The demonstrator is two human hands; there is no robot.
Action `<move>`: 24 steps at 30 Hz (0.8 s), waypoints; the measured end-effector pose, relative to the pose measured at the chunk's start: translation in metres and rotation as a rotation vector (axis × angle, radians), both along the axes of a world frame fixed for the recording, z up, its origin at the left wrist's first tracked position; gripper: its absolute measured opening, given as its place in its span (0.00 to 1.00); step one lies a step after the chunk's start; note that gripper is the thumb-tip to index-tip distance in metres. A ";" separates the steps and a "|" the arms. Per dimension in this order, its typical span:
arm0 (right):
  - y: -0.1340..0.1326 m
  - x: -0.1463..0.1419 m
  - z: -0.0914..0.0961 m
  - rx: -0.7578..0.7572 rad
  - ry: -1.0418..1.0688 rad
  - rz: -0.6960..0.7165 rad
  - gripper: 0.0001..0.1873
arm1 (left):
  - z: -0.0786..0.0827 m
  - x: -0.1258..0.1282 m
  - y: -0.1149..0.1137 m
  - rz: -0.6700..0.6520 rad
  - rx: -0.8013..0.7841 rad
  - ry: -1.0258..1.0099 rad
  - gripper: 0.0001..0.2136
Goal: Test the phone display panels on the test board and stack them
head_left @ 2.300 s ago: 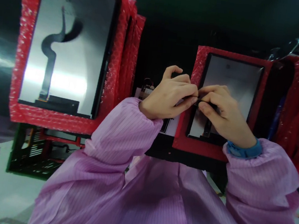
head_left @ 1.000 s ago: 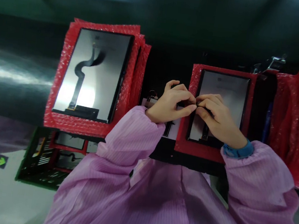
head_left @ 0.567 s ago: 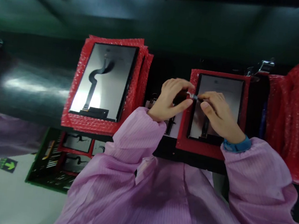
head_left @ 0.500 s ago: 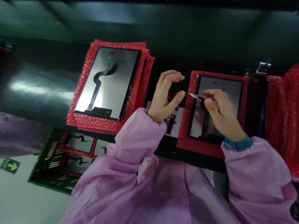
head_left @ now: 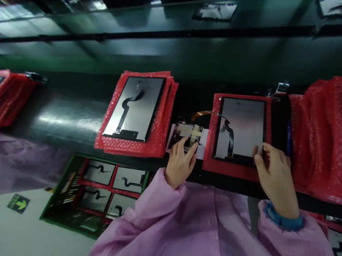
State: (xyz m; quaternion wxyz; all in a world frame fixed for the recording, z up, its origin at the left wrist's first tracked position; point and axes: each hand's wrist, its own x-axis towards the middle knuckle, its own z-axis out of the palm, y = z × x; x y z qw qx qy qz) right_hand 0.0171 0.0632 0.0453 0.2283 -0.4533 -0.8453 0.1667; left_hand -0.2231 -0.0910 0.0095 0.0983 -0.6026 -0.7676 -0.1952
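Note:
My left hand (head_left: 180,163) is over a small circuit board (head_left: 186,130) with tape on it; its fingers are spread, and the fingertips rest on or just above the board's near edge. To the right lies a display panel (head_left: 242,129), grey back up, on a red bubble-wrap sheet (head_left: 231,168). From the panel a dark flex cable (head_left: 229,133) curves up, and its orange-brown end (head_left: 202,114) sticks out leftward above the board. My right hand (head_left: 277,180), wearing a blue wristband, has thumb and forefinger apart at the panel's lower right edge, holding nothing visible.
Left of the board, another display panel (head_left: 136,106) tops a red bubble-wrap stack. More red wrap (head_left: 311,134) stands piled at right beside a blue pen-like object (head_left: 289,137). Below the bench sits a green crate (head_left: 54,196) of panels. A co-worker's sleeve (head_left: 15,162) shows at left.
Both hands have let go of the flex cable. My left hand has come down to the circuit board; my right hand has moved to the panel's right edge. The view has shifted.

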 end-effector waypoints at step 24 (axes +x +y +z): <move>-0.012 -0.004 0.027 -0.538 0.753 -0.225 0.21 | 0.016 0.037 0.042 -0.212 0.061 -0.442 0.14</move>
